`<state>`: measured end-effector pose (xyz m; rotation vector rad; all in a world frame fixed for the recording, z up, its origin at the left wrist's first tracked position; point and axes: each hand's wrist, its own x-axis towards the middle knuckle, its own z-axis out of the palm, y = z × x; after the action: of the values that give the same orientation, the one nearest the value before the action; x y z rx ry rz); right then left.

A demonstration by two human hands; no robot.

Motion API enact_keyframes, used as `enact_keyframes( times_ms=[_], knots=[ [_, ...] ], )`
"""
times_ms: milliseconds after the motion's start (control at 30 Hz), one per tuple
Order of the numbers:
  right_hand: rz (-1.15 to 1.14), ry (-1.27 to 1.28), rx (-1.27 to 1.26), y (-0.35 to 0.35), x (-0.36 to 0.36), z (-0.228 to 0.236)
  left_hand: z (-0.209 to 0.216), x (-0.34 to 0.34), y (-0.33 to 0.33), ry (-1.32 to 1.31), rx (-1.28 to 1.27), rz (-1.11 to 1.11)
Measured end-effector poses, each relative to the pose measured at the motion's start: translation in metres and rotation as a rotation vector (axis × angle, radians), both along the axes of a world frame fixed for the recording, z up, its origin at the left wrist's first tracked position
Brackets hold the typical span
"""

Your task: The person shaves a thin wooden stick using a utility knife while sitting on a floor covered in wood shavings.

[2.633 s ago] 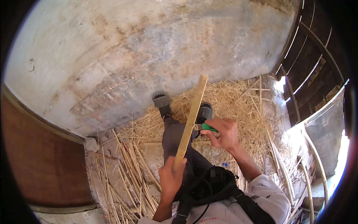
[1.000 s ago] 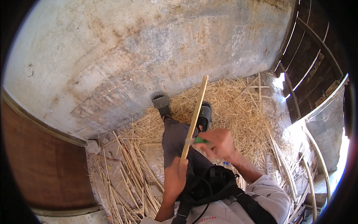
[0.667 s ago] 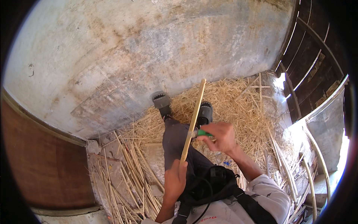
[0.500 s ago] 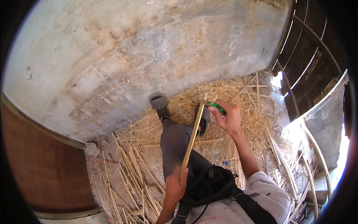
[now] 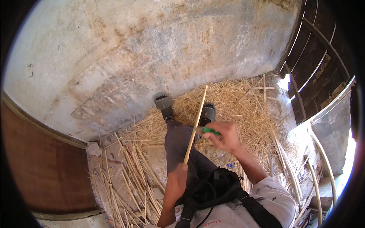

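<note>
Wooden strip (image 5: 198, 114) — held in front of the body, long axis running away from the lap, far end leaning a little to the right. It lies between the hands: ahead of the left hand (image 5: 177, 179), which grips its near end, and to the left of the right hand (image 5: 225, 135). Left hand is the nearer, being in contact; right hand sits just beside the middle of the length.

Surroundings, by size. Stained wall (image 5: 152, 57) across the far side. Brown panel (image 5: 45, 159) at left; dark boards (image 5: 319, 57) at right, light coming through the gaps. Loose straw (image 5: 243, 110) covers much of the floor beyond the lap. Thin sticks (image 5: 133, 171) lie in a loose heap to the left. Dark trousers (image 5: 176, 148) sit beneath the strip; black bag (image 5: 218, 186) at the waist, near the left hand. Grey shoes (image 5: 163, 102) rest farther out.

Right hand pinches a green-handled tool (image 5: 211, 130) between thumb and fingers; only this tool stands between hand and strip. Its working end is blurred — touching the strip or just beside it, cannot tell. Blue scrap (image 5: 230, 165) on the floor, below the right hand in view.
</note>
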<state>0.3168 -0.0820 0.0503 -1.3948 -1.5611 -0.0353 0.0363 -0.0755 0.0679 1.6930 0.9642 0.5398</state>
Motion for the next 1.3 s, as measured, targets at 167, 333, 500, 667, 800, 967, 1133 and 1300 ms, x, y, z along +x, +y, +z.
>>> enact_keyframes(
  times_ms=[167, 333, 500, 667, 800, 967, 1133, 1300],
  knots=[
    [0.104, -0.113, -0.059, -0.017, -0.033, 0.004, 0.006, 0.011, 0.007, -0.048, -0.002, -0.007],
    [0.02, -0.138, -0.027, -0.016, -0.039, 0.005, 0.006, 0.013, 0.007, -0.008, 0.042, 0.011],
    [-0.012, -0.184, -0.013, -0.011, -0.03, 0.012, 0.001, 0.009, 0.0, 0.044, 0.1, 0.053],
    [-0.042, -0.188, 0.005, -0.008, -0.025, 0.012, 0.004, 0.009, 0.0, 0.087, 0.141, 0.052],
    [-0.185, -0.034, 0.015, 0.009, 0.002, 0.014, 0.0, 0.004, -0.008, 0.103, 0.113, 0.029],
    [-0.303, 0.025, 0.018, 0.025, 0.034, 0.014, -0.01, 0.0, -0.018, 0.159, 0.077, 0.031],
    [-0.211, 0.144, -0.11, 0.031, 0.046, 0.007, -0.022, -0.009, -0.014, 0.097, 0.032, 0.009],
    [0.134, 0.78, -0.244, 0.02, 0.027, 0.001, -0.025, -0.017, 0.0, 0.009, -0.323, -0.055]
  ],
)
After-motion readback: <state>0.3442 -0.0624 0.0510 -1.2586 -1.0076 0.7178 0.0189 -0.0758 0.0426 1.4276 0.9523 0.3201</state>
